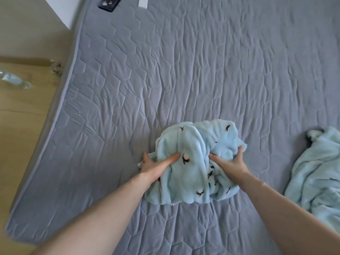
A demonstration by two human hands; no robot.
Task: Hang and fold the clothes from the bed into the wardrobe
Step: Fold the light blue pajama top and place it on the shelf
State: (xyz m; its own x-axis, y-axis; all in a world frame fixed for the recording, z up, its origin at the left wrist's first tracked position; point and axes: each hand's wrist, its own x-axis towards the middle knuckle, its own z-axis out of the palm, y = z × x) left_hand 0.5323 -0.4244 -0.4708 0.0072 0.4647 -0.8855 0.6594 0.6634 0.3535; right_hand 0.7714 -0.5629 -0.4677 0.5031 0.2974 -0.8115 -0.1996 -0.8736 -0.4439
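Two hands work one pale blue fleece garment [193, 162] bunched mid-bed [184, 70]: left hand [156, 165] presses fingers into its near-left edge, right hand [230, 162] clutches its right side. Folding looks underway; next, probably squaring it. Farther right, another blue garment [316, 172] runs off-frame; no wardrobe visible.

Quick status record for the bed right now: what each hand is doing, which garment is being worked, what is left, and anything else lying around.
garment in work: light blue fleece garment, bunched into a rough bundle on the grey quilted bed
left hand: left hand presses the bundle's left side, fingers mostly straight
right hand: right hand grips the bundle's right side, thumb hooked over the fabric
left to do: second light blue garment, crumpled at the right edge
other: dark phone at the bed's far corner; clear plastic bottle on the wooden floor
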